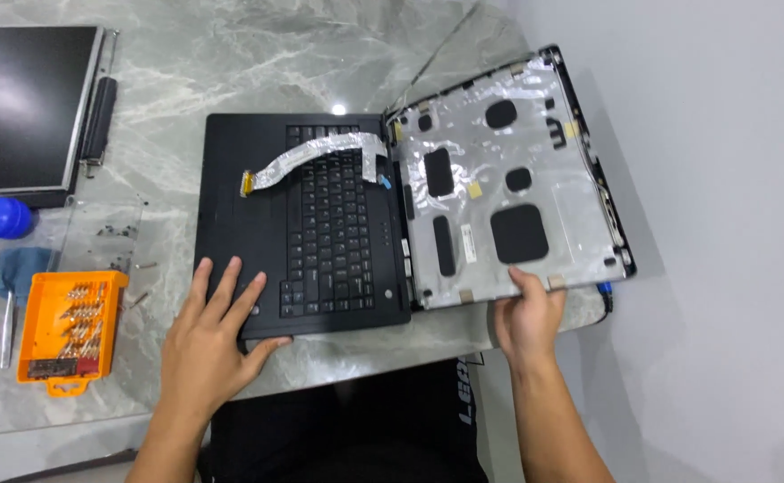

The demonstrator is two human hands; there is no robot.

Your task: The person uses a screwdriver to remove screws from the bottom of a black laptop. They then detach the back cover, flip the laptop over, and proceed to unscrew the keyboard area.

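Note:
A black laptop base [231, 188] with its keyboard lies sideways on the marble table [249, 63]. A silver foil ribbon cable [307, 154] curls across the keys. The laptop's lid back cover [535, 170], silver foil inside with black pads and no screen, stays hinged at the base's right and lies opened out flat past the table edge. My left hand [208, 340] rests flat on the base's near corner, fingers spread. My right hand [528, 317] grips the lid cover's near edge.
A removed screen panel [21, 107] lies at the far left with a hinge strip [98, 121] beside it. An orange screwdriver-bit case [70, 326], a blue blower bulb [3, 217], loose screws [119, 234] and hand tools [7, 326] sit at the left. A white wall [723, 224] is on the right.

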